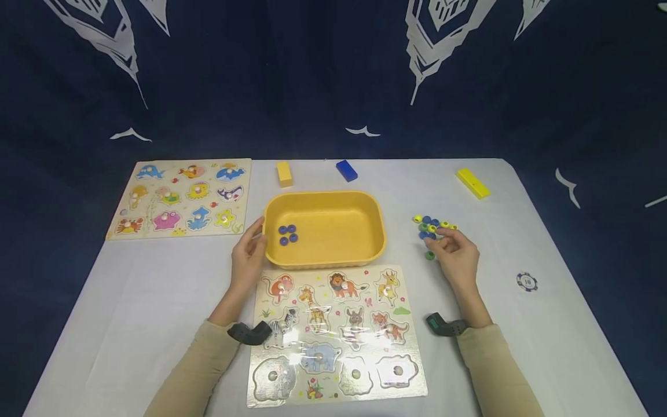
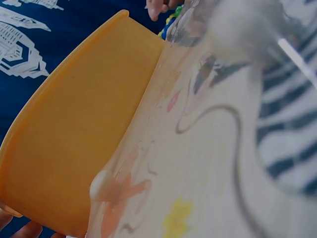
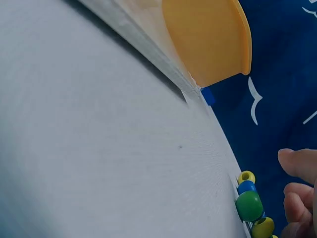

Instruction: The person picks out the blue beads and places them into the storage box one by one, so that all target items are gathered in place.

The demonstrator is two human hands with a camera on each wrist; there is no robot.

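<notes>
In the head view a yellow plastic basin [image 1: 333, 231] stands mid-table, with several blue beads [image 1: 288, 234] near its left end. My left hand [image 1: 249, 255] touches the basin's left side with fingers and thumb against the outer wall. Fingertips [image 2: 27, 230] of that hand show at the lower left of the left wrist view. To the right, my right hand [image 1: 455, 255] hovers by a small heap of blue, yellow and green beads [image 1: 427, 220]. Its thumb and index finger are spread apart, and I see nothing between them. One green bead [image 1: 429, 255] lies nearer me.
An animal peg puzzle board [image 1: 333, 330] lies in front of the basin. A sea-creature puzzle board [image 1: 179, 200] is at the back left. Behind the basin are a yellow-orange block [image 1: 283, 174] and a blue block [image 1: 346, 171]. A yellow bar [image 1: 472, 183] and a round chip [image 1: 527, 282] lie right.
</notes>
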